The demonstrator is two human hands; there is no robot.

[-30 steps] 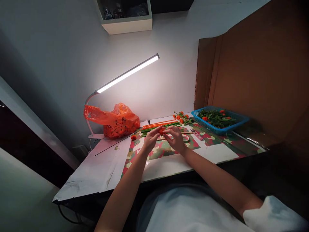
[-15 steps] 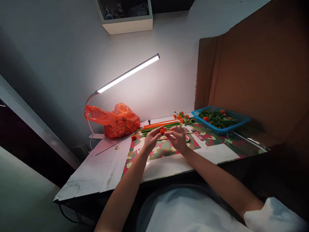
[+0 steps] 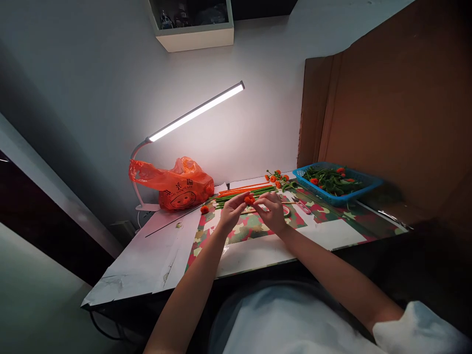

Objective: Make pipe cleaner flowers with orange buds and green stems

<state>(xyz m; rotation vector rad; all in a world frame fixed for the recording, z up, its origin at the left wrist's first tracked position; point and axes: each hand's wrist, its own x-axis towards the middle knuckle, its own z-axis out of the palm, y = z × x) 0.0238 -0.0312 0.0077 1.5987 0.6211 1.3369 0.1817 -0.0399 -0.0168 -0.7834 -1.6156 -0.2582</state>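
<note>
Between the fingertips of both hands is a small orange flower (image 3: 250, 200), raised a little above the table. My left hand (image 3: 233, 211) pinches it from the left, and my right hand (image 3: 271, 212) has its thumb and fingers closed on its right side. Green stems (image 3: 247, 194) lie in a row just behind the hands, with orange-red sticks (image 3: 241, 189) beyond them. A roll of tape (image 3: 286, 211) lies by my right hand, partly hidden. Pink-handled scissors (image 3: 303, 206) rest farther right. Another orange flower (image 3: 204, 209) lies to the left.
An orange plastic bag (image 3: 184, 189) sits at the back left under a lit desk lamp (image 3: 197, 112). A blue basket (image 3: 341, 200) of greenery and orange flowers stands back right, before a cardboard sheet (image 3: 383, 98). Several orange flower heads (image 3: 277, 179) lie near the wall.
The orange flower between my fingers has turned slightly and shows more of its petals. Both hands stay in nearly the same place.
</note>
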